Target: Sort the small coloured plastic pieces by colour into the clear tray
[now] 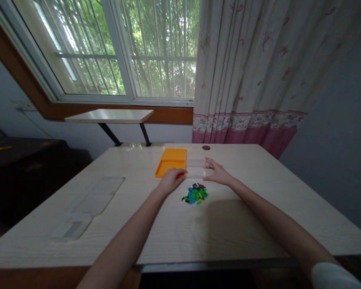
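A clear plastic box [195, 170] lies on the table between my two hands, its outline faint against the pale top. My right hand [218, 172] grips its right end, thumb at the near corner and fingers at the far one. On the other side, my left hand [172, 179] has its fingertips against the box's left edge, partly covering the near right corner of an orange plastic case [172, 158]. That case lies open and flat. Just in front of the box is a pile of small green, blue, brown and yellow building bricks [196, 194].
Clear plastic sheets or lids [98, 194] lie on the table's left side. A dark round disc [206, 147] sits near the back edge. A raised white shelf [111, 115] on black legs stands at the back left, under the window. A curtain [243, 80] hangs behind the table.
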{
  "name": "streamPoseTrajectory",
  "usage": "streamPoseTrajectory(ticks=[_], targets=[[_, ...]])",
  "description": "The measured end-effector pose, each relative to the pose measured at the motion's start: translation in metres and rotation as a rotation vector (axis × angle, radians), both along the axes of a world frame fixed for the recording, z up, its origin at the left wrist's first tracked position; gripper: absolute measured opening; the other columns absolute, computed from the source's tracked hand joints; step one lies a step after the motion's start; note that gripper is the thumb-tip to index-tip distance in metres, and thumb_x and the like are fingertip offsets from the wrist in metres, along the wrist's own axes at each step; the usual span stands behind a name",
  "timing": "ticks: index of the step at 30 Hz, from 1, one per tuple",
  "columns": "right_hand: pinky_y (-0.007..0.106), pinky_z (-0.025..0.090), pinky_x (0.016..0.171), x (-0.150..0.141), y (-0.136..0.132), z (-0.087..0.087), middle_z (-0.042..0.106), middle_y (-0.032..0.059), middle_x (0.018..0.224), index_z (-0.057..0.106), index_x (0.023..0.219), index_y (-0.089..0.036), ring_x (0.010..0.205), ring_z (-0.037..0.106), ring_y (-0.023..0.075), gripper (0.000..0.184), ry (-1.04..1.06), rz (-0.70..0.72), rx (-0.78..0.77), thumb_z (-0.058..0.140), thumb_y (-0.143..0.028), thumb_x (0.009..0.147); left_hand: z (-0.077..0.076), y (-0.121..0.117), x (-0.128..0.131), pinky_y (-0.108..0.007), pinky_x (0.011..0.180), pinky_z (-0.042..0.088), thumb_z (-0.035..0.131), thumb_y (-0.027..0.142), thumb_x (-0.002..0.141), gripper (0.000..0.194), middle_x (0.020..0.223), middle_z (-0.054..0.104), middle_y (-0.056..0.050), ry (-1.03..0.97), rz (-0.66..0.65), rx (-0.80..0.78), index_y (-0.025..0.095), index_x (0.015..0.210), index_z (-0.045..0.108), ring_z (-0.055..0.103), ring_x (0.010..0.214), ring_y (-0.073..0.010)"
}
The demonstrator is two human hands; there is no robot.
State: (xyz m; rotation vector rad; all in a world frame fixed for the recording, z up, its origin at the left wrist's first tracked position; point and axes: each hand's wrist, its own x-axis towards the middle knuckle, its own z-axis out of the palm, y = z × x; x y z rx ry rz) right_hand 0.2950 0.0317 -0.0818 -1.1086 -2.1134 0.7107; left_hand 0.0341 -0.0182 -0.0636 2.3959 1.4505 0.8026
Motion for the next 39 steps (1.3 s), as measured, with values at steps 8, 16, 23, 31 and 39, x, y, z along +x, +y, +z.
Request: streamPoseTrajectory(ticks=[8, 16, 23, 31, 39], targets=[[0.046, 0.032, 0.097, -0.007, 0.004, -0.003, 0.062, 0.0128, 0.109, 0.023, 0.137, -0.018, 0.112, 0.051, 0.0255, 0.1, -0.014, 0.009, 0.05, 0.075, -0.045, 0.056, 0.0, 0.006, -0.006, -0.032, 0.08, 0.042, 0.052, 0.033, 0.078, 0.03, 0.093, 0.066, -0.008, -0.01, 0.035, -0.008, 0.02, 0.102, 0.065, 0.059, 0.086, -0.0222], [0.047, 0.032, 0.097, -0.007, 0.001, -0.003, 0.06, 0.014, 0.114, 0.025, 0.137, -0.019, 0.113, 0.05, 0.0274, 0.096, -0.046, 0.001, 0.083, 0.075, -0.044, 0.058, 0.004, 0.001, -0.003, -0.034, 0.081, 0.041, 0.053, 0.032, 0.077, 0.031, 0.093, 0.066, -0.009, -0.057, 0.038, -0.043, 0.019, 0.103, 0.064, 0.058, 0.085, -0.023], [0.045, 0.032, 0.098, -0.003, 0.001, -0.006, 0.059, 0.0156, 0.115, 0.013, 0.14, -0.018, 0.114, 0.049, 0.0263, 0.106, 0.004, 0.027, 0.043, 0.075, -0.042, 0.058, 0.044, -0.02, -0.029, -0.041, 0.093, 0.032, 0.058, 0.035, 0.072, 0.052, 0.114, 0.059, -0.011, 0.062, 0.186, 0.063, 0.022, 0.121, 0.05, 0.051, 0.105, -0.0278], [0.044, 0.033, 0.098, -0.003, -0.002, -0.001, 0.06, 0.0124, 0.113, 0.017, 0.138, -0.021, 0.111, 0.052, 0.0222, 0.082, 0.113, 0.015, -0.044, 0.062, -0.043, 0.073, 0.059, -0.112, -0.167, -0.064, 0.093, 0.02, 0.042, 0.061, 0.074, 0.061, 0.135, 0.041, -0.008, 0.534, 0.734, -0.039, 0.029, 0.126, 0.045, 0.035, 0.121, -0.037], [0.045, 0.038, 0.092, -0.003, -0.001, -0.001, 0.049, 0.0139, 0.121, 0.018, 0.136, -0.021, 0.107, 0.05, 0.0218, 0.068, 0.177, -0.09, 0.111, 0.051, -0.042, 0.081, 0.025, -0.128, -0.205, -0.051, 0.089, 0.037, 0.039, 0.056, 0.079, 0.06, 0.144, 0.026, -0.006, 0.433, 0.772, -0.237, 0.033, 0.134, 0.032, 0.03, 0.126, -0.0365]])
